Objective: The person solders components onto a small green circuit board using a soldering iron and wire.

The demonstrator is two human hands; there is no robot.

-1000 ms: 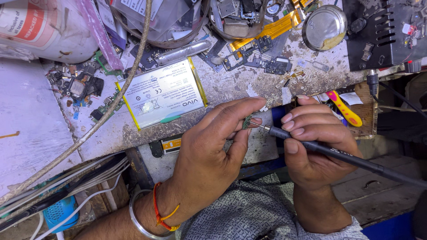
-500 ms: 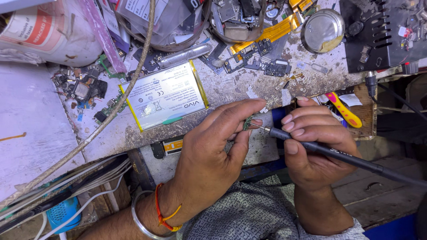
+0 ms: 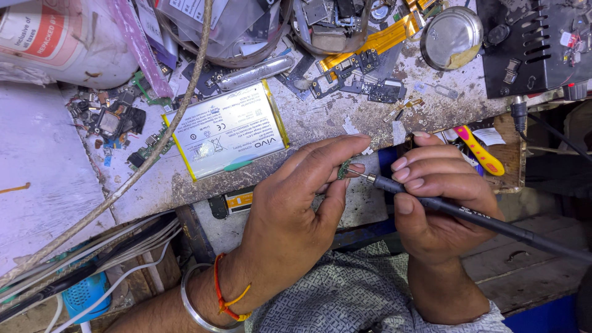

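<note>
My left hand (image 3: 296, 209) pinches a tiny green circuit board piece (image 3: 343, 169) between thumb and fingers, just off the workbench's front edge. My right hand (image 3: 441, 203) grips a black soldering iron (image 3: 468, 216) like a pen. Its metal tip touches the small board. The iron's black handle runs off to the lower right. A white and yellow phone battery (image 3: 225, 129) lies flat on the bench, left of and above my left hand.
The scuffed bench top (image 3: 345, 117) carries loose phone parts, a yellow flex cable (image 3: 376, 43), a round metal tin (image 3: 453, 37), a black box (image 3: 536, 43) and a white can (image 3: 61, 43). A braided cord (image 3: 148, 154) crosses diagonally. A yellow and pink tool (image 3: 481, 151) lies right.
Both hands hold the same pose with the iron tip at the small board. The view has shifted slightly; nothing else has moved.
</note>
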